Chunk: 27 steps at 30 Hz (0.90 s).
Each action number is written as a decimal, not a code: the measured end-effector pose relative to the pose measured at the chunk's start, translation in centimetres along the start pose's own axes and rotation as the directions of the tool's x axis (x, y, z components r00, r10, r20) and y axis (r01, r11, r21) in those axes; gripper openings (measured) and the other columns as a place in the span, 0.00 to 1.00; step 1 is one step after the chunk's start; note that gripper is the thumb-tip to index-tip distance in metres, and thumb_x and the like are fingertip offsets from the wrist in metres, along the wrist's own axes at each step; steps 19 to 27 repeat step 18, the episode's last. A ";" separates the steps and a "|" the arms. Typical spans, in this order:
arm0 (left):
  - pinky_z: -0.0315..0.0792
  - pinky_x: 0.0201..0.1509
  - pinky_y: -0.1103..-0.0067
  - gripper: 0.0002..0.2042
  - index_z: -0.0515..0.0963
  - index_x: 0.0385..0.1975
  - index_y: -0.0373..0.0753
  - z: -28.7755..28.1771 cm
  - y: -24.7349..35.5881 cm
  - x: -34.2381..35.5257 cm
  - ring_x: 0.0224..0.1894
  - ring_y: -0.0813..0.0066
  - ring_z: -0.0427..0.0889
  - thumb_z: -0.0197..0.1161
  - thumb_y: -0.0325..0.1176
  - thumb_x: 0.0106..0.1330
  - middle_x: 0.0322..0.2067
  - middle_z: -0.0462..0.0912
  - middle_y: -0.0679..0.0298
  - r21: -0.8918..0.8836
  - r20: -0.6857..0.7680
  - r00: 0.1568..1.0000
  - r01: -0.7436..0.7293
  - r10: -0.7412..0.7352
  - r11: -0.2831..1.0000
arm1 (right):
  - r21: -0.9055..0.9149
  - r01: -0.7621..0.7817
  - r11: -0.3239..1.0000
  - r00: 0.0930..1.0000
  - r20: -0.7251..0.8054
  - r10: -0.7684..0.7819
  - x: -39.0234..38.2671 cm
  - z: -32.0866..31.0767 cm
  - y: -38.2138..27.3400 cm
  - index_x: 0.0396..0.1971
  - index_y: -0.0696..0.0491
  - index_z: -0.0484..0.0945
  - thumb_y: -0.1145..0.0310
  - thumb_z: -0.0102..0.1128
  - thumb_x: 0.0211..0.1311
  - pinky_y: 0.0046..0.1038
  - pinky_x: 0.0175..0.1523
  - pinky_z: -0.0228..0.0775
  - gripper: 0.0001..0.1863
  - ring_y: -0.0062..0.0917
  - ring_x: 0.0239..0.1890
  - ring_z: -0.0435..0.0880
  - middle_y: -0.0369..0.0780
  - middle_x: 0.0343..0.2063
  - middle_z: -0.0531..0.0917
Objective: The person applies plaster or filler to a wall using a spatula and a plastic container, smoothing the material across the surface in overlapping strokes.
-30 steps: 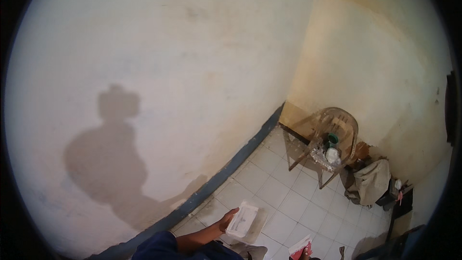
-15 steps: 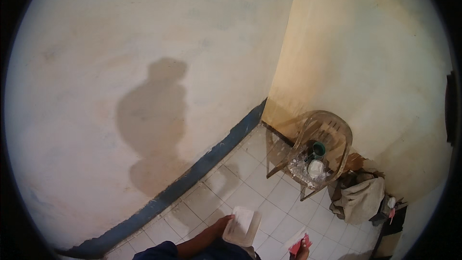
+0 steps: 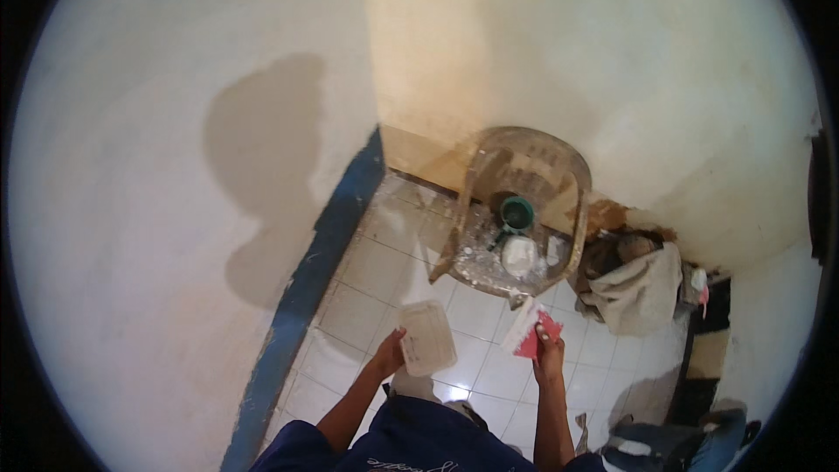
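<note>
My left hand [image 3: 390,354] grips the left side of a shallow, rectangular plastic tub [image 3: 428,339], pale and see-through. In my right hand [image 3: 549,358] is a red putty spreader [image 3: 529,338], its pale blade smeared with white paste. Both are held out in front of my body, apart from each other. Just beyond them stands a dirty plastic armchair [image 3: 530,150] spattered with white. On its seat are a green mug [image 3: 517,214] and a white lump [image 3: 519,256], perhaps a bag of powder.
A wall with a blue band [image 3: 323,249] along its foot runs up the left. White floor tiles [image 3: 363,267] lie below. Right of the chair, a beige cloth [image 3: 642,293] drapes over a heap by the wall. Dark items [image 3: 655,441] lie at the lower right.
My view has swung right, toward the chair. Both hands have come further into view, with the tub and the spreader still in them. The spreader is raised closer to the chair.
</note>
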State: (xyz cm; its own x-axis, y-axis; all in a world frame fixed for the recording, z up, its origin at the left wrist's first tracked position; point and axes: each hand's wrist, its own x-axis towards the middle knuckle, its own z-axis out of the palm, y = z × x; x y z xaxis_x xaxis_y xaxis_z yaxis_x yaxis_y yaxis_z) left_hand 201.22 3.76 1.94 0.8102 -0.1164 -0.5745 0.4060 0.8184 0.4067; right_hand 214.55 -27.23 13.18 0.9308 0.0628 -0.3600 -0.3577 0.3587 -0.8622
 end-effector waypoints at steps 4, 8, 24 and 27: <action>0.65 0.63 0.62 0.30 0.60 0.63 0.39 1.8 2.6 8.4 0.60 0.63 0.71 0.57 0.48 0.65 0.59 0.70 0.59 0.075 0.041 0.999 -0.037 0.034 0.997 | -0.109 -0.002 0.994 0.982 -0.190 -0.019 8.3 -4.0 2.5 0.36 0.55 0.79 0.72 0.62 0.58 0.17 0.31 0.66 0.07 0.14 0.29 0.76 0.32 0.30 0.80; 0.68 0.61 0.61 0.30 0.59 0.63 0.41 2.1 3.2 17.1 0.59 0.64 0.72 0.57 0.48 0.65 0.58 0.70 0.61 0.124 0.055 0.996 0.057 -0.064 0.991 | -0.240 -0.085 0.967 0.946 -0.325 0.003 16.7 -8.0 4.4 0.37 0.57 0.80 0.69 0.64 0.57 0.20 0.21 0.62 0.10 0.15 0.20 0.74 0.31 0.23 0.79; 0.66 0.58 0.61 0.28 0.57 0.63 0.44 -0.1 -3.0 31.5 0.59 0.67 0.68 0.54 0.49 0.68 0.58 0.68 0.64 0.243 -0.249 0.959 0.198 -0.136 0.950 | -0.487 -0.041 0.872 0.956 -0.272 -0.107 37.1 -13.7 11.0 0.36 0.55 0.84 0.66 0.65 0.54 0.25 0.35 0.67 0.11 0.17 0.29 0.75 0.34 0.25 0.82; 0.66 0.58 0.61 0.28 0.57 0.63 0.44 -0.1 -3.0 31.5 0.59 0.67 0.68 0.54 0.49 0.68 0.58 0.68 0.64 0.243 -0.249 0.959 0.198 -0.136 0.950 | -0.487 -0.041 0.872 0.956 -0.272 -0.107 37.1 -13.7 11.0 0.36 0.55 0.84 0.66 0.65 0.54 0.25 0.35 0.67 0.11 0.17 0.29 0.75 0.34 0.25 0.82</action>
